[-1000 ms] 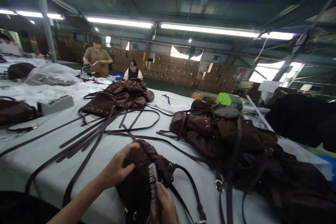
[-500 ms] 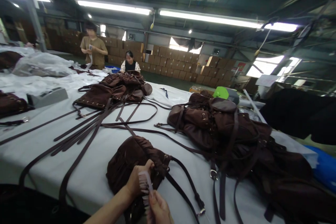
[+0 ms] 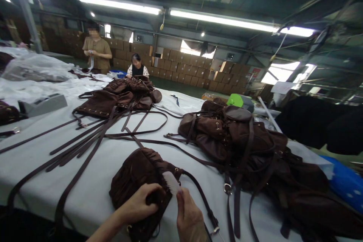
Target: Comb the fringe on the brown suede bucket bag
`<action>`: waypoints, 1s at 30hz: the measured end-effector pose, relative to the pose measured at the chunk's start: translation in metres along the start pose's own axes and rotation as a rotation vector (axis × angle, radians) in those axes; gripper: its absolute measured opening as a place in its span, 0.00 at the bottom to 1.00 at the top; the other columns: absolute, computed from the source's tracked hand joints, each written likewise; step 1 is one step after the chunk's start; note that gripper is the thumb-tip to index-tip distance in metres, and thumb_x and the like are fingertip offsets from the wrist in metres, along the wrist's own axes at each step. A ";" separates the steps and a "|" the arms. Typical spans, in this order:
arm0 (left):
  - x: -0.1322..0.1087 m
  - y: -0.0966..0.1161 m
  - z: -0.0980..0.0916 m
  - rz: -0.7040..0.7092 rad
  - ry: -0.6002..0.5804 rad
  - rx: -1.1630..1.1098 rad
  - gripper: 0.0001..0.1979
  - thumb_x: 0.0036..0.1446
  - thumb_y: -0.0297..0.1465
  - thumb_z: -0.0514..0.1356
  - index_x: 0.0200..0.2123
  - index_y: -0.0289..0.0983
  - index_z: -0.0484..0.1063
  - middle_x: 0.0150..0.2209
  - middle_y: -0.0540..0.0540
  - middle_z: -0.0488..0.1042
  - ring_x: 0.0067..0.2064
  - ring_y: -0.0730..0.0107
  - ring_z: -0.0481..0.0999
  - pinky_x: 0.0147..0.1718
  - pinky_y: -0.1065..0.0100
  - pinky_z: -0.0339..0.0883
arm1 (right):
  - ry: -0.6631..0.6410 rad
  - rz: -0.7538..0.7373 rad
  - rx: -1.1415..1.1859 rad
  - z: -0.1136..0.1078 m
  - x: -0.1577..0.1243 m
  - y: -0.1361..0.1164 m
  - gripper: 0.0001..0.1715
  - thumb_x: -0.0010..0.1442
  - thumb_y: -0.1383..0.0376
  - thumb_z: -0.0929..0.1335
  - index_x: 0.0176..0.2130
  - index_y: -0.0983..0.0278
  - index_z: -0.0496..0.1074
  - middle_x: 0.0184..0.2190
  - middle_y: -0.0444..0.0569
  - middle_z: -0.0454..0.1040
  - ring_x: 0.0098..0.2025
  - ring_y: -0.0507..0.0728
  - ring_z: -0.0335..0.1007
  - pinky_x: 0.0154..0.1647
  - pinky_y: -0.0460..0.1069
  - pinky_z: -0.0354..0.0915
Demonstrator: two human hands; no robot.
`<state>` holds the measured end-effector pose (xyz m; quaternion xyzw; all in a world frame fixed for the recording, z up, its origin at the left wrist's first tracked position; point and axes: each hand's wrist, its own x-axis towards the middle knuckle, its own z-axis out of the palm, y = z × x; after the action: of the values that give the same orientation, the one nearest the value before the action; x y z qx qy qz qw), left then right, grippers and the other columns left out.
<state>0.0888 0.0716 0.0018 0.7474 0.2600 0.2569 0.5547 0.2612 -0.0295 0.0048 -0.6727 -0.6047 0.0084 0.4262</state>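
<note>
A dark brown drawstring bag (image 3: 133, 176) with metal eyelets lies on the white-covered table in front of me. My left hand (image 3: 143, 202) is on its near side, with thumb and fingers curled in a pinch on the brown fabric. Between the fingers of my right hand (image 3: 190, 213) is a pale strip with a fringed edge (image 3: 171, 183); I cannot make out its exact kind. The strip's far end is over the bag's eyelet edge. A brown strap with a buckle (image 3: 211, 217) runs from the bag, past my right hand.
Piles of brown bags lie at the right (image 3: 241, 132) and farther back (image 3: 119, 96), with long loose straps (image 3: 85, 147) across the white table (image 3: 36, 170). A grey tape dispenser (image 3: 42, 105) stands left. Two people are beyond the table, before stacked cartons (image 3: 178, 66).
My right hand has moved up and right, bringing the fringed strip away from my left hand. My left hand has shifted slightly down and left and turned, now pinching lower on the bag.
</note>
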 end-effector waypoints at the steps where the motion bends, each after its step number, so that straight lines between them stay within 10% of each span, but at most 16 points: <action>1: -0.003 0.003 -0.005 -0.020 -0.039 -0.152 0.21 0.48 0.32 0.61 0.47 0.38 0.72 0.44 0.44 0.76 0.46 0.59 0.72 0.48 0.64 0.63 | -0.005 0.012 0.008 -0.001 0.003 -0.001 0.19 0.70 0.55 0.54 0.37 0.59 0.66 0.23 0.45 0.72 0.23 0.56 0.71 0.23 0.47 0.59; 6: -0.001 0.009 -0.005 -0.070 0.086 -0.331 0.23 0.58 0.50 0.55 0.34 0.33 0.72 0.29 0.47 0.72 0.32 0.68 0.70 0.34 0.68 0.64 | -0.119 0.079 0.123 0.012 0.004 -0.022 0.20 0.69 0.53 0.54 0.35 0.59 0.65 0.17 0.41 0.67 0.17 0.55 0.66 0.20 0.47 0.57; 13: -0.011 0.010 0.020 -0.020 0.206 -0.195 0.22 0.61 0.47 0.53 0.26 0.36 0.67 0.23 0.51 0.67 0.26 0.72 0.65 0.28 0.72 0.60 | -0.166 0.295 0.311 0.030 -0.001 -0.020 0.20 0.66 0.50 0.57 0.34 0.60 0.66 0.20 0.42 0.70 0.20 0.54 0.66 0.21 0.47 0.59; 16: -0.024 0.008 -0.008 0.002 0.328 -0.029 0.18 0.60 0.46 0.55 0.32 0.37 0.73 0.31 0.47 0.75 0.35 0.66 0.72 0.37 0.70 0.64 | -0.182 0.313 0.317 0.027 0.003 -0.016 0.20 0.66 0.50 0.57 0.33 0.60 0.65 0.22 0.42 0.71 0.22 0.54 0.67 0.22 0.46 0.61; 20: -0.025 -0.010 -0.083 -0.252 0.871 -0.035 0.29 0.54 0.55 0.54 0.47 0.37 0.68 0.43 0.42 0.75 0.47 0.57 0.72 0.44 0.64 0.66 | -0.333 0.120 0.237 0.022 0.026 -0.035 0.15 0.68 0.56 0.57 0.38 0.60 0.67 0.26 0.43 0.75 0.27 0.54 0.73 0.28 0.45 0.65; 22: -0.018 -0.019 -0.116 -0.419 0.814 -0.102 0.35 0.50 0.60 0.53 0.46 0.35 0.68 0.42 0.40 0.75 0.45 0.55 0.73 0.40 0.62 0.67 | -0.404 -0.025 0.062 0.029 0.046 -0.052 0.11 0.69 0.60 0.58 0.43 0.60 0.67 0.30 0.44 0.78 0.31 0.54 0.76 0.31 0.44 0.65; 26: 0.005 -0.028 -0.144 -0.645 0.303 -0.310 0.35 0.44 0.62 0.56 0.38 0.36 0.73 0.33 0.45 0.76 0.34 0.64 0.73 0.31 0.68 0.64 | -0.428 -0.165 -0.242 0.064 0.088 -0.076 0.13 0.70 0.64 0.56 0.42 0.62 0.67 0.33 0.50 0.78 0.32 0.57 0.77 0.30 0.46 0.64; 30: 0.019 -0.035 -0.145 -0.693 0.207 -0.377 0.29 0.39 0.59 0.63 0.31 0.38 0.74 0.27 0.49 0.75 0.28 0.68 0.71 0.26 0.71 0.63 | -0.524 -0.264 -0.322 0.094 0.101 -0.078 0.09 0.68 0.66 0.59 0.44 0.62 0.68 0.34 0.51 0.78 0.33 0.58 0.77 0.31 0.47 0.65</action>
<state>0.0014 0.1936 0.0068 0.4711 0.4993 0.1721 0.7065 0.1760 0.0984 0.0415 -0.6220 -0.7695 0.0303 0.1420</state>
